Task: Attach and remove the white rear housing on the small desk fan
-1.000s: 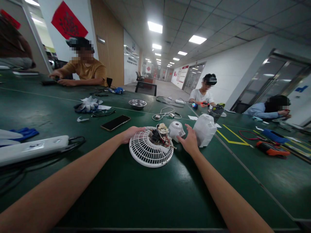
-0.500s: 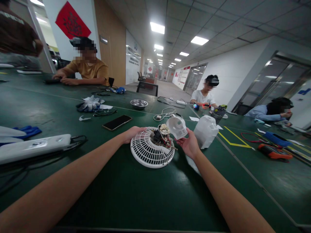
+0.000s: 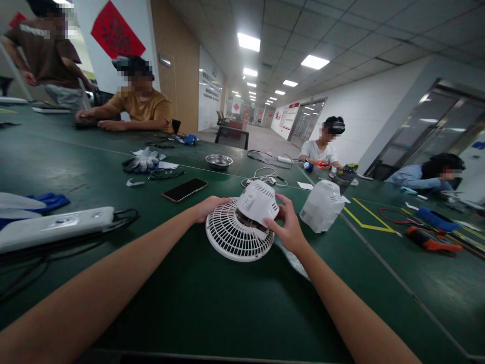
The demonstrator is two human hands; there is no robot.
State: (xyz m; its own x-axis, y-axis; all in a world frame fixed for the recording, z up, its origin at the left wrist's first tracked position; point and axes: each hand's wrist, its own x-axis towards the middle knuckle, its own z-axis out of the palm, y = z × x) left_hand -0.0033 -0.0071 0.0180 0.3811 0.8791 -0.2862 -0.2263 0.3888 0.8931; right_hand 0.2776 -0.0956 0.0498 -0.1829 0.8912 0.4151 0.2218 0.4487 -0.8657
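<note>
A round white fan grille [image 3: 235, 242] lies on the green table in front of me. My left hand [image 3: 209, 208] grips its left rim, fingers partly hidden behind the edge. In my right hand [image 3: 287, 222] is a white vented motor cover [image 3: 257, 199], thumb on the near side and fingers around the right side. The cover sits over the motor at the grille's centre, slightly tilted, with a dark strip of the motor [image 3: 250, 222] showing beneath its lower edge. To the right of that hand stands a translucent white plastic piece [image 3: 321, 206].
A phone [image 3: 185, 190], a metal bowl [image 3: 219, 162] and a white cable [image 3: 265, 178] lie beyond the grille. At left are a white power strip [image 3: 56, 228] and gloves [image 3: 142, 161]; at right, an orange multimeter [image 3: 432, 240]. Several people are around the table.
My right hand has turned the motor cover over and brought it left onto the motor, hiding the wiring. My left hand stays on the grille rim. The standing person at far left has moved.
</note>
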